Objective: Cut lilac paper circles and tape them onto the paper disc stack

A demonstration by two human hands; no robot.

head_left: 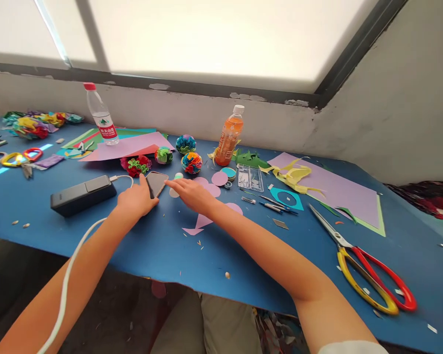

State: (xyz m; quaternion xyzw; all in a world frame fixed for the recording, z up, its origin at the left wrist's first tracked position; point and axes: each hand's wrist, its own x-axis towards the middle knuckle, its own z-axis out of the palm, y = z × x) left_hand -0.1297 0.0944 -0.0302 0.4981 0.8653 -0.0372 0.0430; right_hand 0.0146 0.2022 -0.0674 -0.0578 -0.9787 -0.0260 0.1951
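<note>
Blue bench (140, 250) is spanning the frame, carrying everything. Big scissors (341, 240) are lying lower right, probably parked so the blades are pointing away from the lap. Black box (84, 193) is sitting left of centre, cable end up, likely to avoid straining the white cable (120, 177). Right hand (194, 194): fingers lying straight, pressed together, tips at the phone's right edge; can't tell if gripping. Left hand (135, 199) is pinching the phone (157, 183), upper-centre-left, by its left side, presumably steadying it. Lilac circle (219, 178) is lying right of both.
</note>
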